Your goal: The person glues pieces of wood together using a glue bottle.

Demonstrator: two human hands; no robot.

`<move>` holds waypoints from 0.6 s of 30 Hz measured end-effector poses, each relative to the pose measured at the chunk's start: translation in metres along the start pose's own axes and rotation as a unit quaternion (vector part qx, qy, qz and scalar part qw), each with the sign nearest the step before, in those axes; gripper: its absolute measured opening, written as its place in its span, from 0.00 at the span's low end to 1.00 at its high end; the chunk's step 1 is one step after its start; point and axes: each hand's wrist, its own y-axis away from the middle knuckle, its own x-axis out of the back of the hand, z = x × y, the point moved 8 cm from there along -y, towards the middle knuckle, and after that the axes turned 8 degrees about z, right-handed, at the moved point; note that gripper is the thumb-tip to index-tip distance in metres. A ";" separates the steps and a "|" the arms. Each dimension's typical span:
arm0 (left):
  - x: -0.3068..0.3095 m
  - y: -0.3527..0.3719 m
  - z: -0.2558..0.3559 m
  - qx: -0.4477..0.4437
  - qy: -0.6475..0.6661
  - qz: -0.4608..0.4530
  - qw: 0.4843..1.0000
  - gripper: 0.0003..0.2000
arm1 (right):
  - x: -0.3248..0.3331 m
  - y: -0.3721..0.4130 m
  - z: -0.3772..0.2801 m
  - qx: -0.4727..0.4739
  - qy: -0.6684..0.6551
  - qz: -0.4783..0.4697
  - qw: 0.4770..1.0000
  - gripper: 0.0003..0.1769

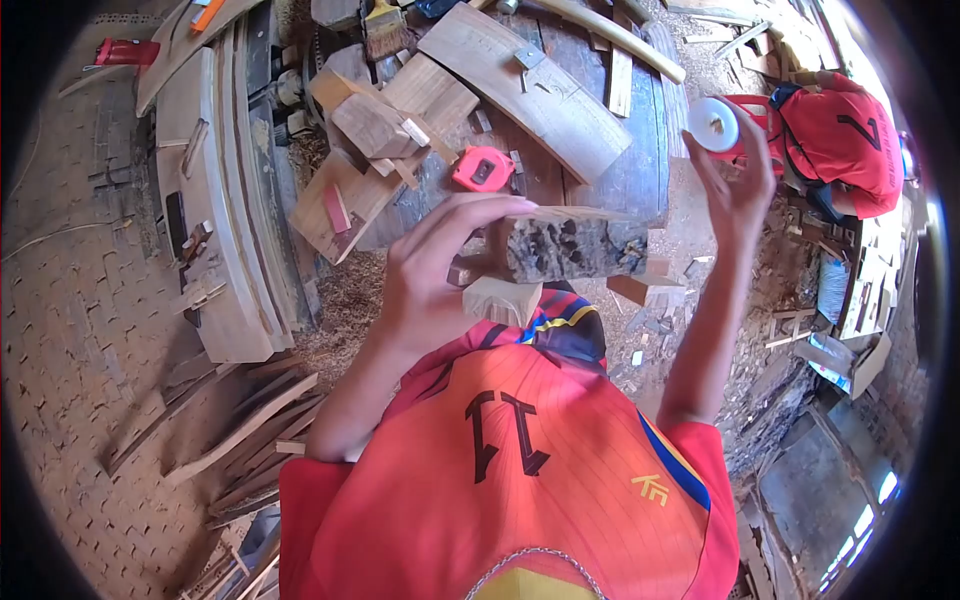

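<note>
My left hand [430, 265] is closed on a wood block [575, 248], its fingers over the top edge. The block's near face is dark, rough and pitted. Just below it, close to my left palm, is a smaller pale wood piece [502, 302]. Raised at the right, my right hand [738, 175] grips a white round object [712, 125] between thumb and fingers. It shows end-on, with a small brownish spot in its middle, and I cannot tell its kind. Beyond the block, a pink tape measure [484, 169] lies on the workbench [640, 165].
A wide plank [525, 85], a paintbrush [385, 32], a wooden handle [615, 38] and stacked wood blocks [375, 125] lie on the bench. Long curved boards [225, 210] stand at the left. Another person [840, 140] in a red shirt sits at the right. Scraps litter the floor.
</note>
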 end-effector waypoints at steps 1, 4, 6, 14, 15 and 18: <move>-0.002 -0.003 0.000 -0.001 -0.003 0.001 1.000 0.32 | 0.015 -0.008 -0.030 0.069 0.027 -0.008 0.997 0.35; -0.013 -0.009 -0.003 0.004 0.042 0.012 0.999 0.32 | 0.048 -0.017 -0.084 0.171 0.087 -0.038 0.981 0.40; -0.018 -0.012 -0.003 -0.004 0.045 -0.015 0.999 0.32 | 0.060 -0.020 -0.112 0.206 0.110 -0.054 0.971 0.41; -0.033 -0.017 0.004 -0.007 0.075 0.001 0.997 0.33 | 0.083 -0.015 -0.158 0.257 0.198 -0.100 0.941 0.43; -0.035 -0.018 0.005 0.004 0.085 0.000 0.996 0.33 | 0.084 -0.014 -0.159 0.260 0.206 -0.104 0.937 0.43; -0.038 -0.019 0.008 0.019 0.098 0.001 0.995 0.33 | 0.089 -0.012 -0.163 0.273 0.234 -0.116 0.926 0.44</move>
